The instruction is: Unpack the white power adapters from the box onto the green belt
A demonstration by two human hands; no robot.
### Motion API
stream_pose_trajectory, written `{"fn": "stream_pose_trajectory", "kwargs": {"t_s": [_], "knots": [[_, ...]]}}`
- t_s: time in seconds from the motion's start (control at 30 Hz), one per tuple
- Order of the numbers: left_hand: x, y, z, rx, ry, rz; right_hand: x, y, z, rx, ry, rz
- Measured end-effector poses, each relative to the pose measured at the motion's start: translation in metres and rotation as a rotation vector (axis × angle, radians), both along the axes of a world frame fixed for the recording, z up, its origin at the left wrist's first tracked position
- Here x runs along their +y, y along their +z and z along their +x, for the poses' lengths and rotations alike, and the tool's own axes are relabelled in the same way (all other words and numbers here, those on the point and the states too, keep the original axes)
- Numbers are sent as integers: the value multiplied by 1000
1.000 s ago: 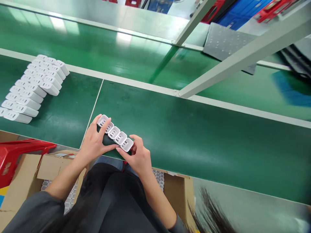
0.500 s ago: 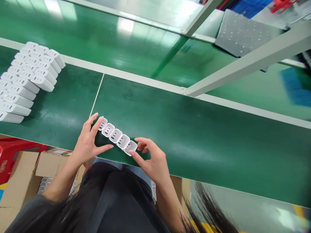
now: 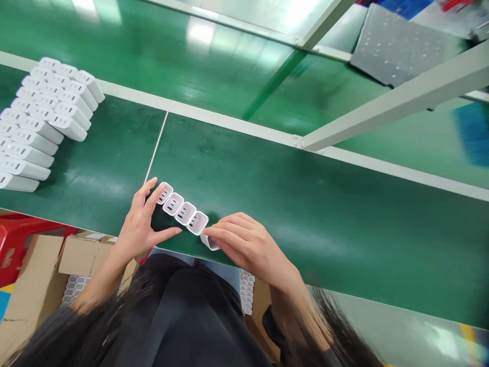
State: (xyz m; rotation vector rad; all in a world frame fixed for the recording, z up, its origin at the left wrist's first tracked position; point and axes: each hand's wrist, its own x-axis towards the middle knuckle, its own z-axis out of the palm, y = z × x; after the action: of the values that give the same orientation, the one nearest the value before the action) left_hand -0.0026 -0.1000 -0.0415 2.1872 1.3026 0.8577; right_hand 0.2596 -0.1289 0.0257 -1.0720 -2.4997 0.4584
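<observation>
A slanting row of several white open-topped housings (image 3: 186,213) stands on the green work surface, slots showing inside each. My left hand (image 3: 139,224) is spread at the row's left end, with a fingertip at the leftmost housing and the thumb apart below the row. At the other end, my right hand (image 3: 248,243) has its fingers together around the rightmost housing (image 3: 210,241), which is tilted and partly hidden by the fingers.
Rows of white housings (image 3: 46,117) stand at the far left of the table. Below the front edge are cardboard boxes (image 3: 38,270) with more white parts and a red stool (image 3: 15,244). A pale metal post (image 3: 382,104) slants up at the right.
My right hand has closed over the rightmost housing, which has tipped and come slightly away from the row. My left hand stays spread at the left end. The view has shifted a little.
</observation>
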Motion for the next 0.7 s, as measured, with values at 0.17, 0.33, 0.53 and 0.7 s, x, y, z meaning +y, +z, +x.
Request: {"fn": "stream_pose_trajectory", "kwargs": {"t_s": [0.17, 0.33, 0.53, 0.7], "knots": [[-1, -1, 0, 3, 3, 4, 17, 11, -1, -89, 156, 121], [-1, -2, -1, 2, 2, -7, 36, 27, -5, -350, 257, 104], [-2, -4, -2, -3, 5, 16, 56, 30, -32, -510, 415, 115], [-2, -4, -3, 18, -1, 32, 61, 26, -40, -512, 441, 99]]}}
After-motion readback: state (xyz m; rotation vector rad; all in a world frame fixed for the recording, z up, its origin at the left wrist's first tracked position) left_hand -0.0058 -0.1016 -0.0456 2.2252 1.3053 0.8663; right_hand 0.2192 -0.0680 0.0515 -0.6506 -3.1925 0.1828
